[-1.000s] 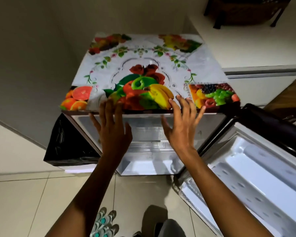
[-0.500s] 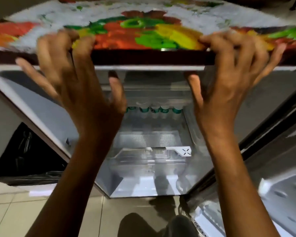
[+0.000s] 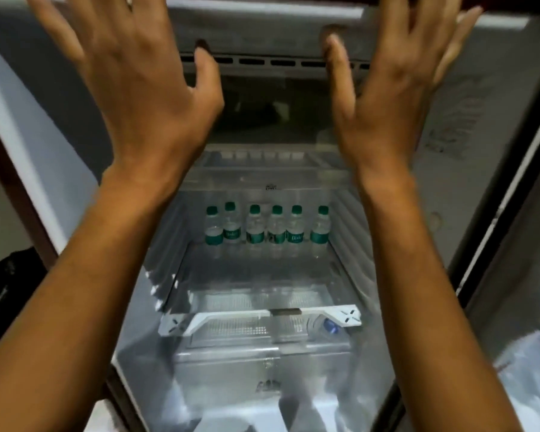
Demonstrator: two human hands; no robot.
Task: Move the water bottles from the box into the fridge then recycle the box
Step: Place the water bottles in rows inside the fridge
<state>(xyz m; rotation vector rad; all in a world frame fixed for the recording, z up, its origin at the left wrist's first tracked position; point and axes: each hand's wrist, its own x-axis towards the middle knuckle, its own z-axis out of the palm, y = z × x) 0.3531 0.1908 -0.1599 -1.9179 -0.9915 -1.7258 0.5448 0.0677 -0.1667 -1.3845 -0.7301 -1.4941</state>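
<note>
Home kitchen: open fridge (image 3: 480,151), tiled floor.

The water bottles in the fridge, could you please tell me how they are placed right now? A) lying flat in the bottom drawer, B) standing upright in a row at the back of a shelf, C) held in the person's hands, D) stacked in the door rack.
B: the water bottles, six with green caps, stand upright side by side at the back of the shelf, while the left hand and right hand are open and hold nothing.

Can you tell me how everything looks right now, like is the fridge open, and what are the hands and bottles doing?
Fridge: open, inside lit.
Water bottles: six, upright in a row on a shelf, green caps on.
Left hand: raised, fingers spread, holds nothing.
Right hand: raised, fingers spread, holds nothing.
Drawer at the bottom: pushed in.
Blue-capped bottle: lying down under the white-edged shelf.
</note>
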